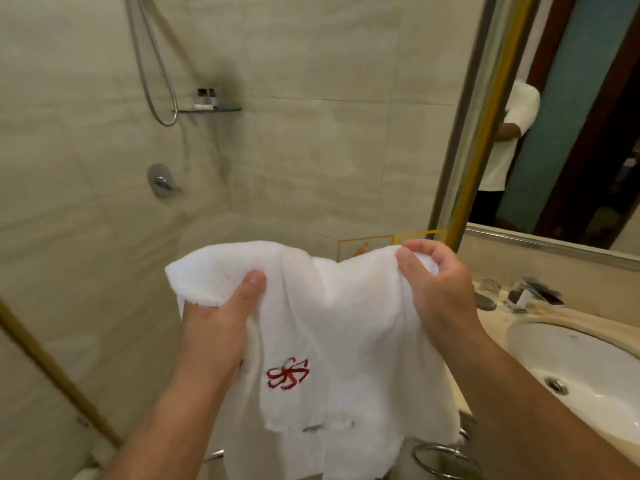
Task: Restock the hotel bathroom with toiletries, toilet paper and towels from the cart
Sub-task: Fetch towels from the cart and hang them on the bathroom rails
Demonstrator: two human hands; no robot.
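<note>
I had the left hand (221, 308) and the right hand (437, 284) each pinching the top edge of the towel (349, 341) (white, red emblem), which hung between and below them, just left of the sink (588, 362).

From where I stand, the white towel (346, 323), stretched between the left hand (221, 313) and the right hand (440, 289), fills the middle. Left of it there is open room toward the tiled shower wall; only the hose (165, 124) and valve (160, 180) jut out. On the right, the gold-edged post (485, 133) and the surface (498, 327) with its sink (588, 358), tap (523, 296) and glass (490, 289) hem things in. A chrome ring (440, 446) sits under the towel's hem.
</note>
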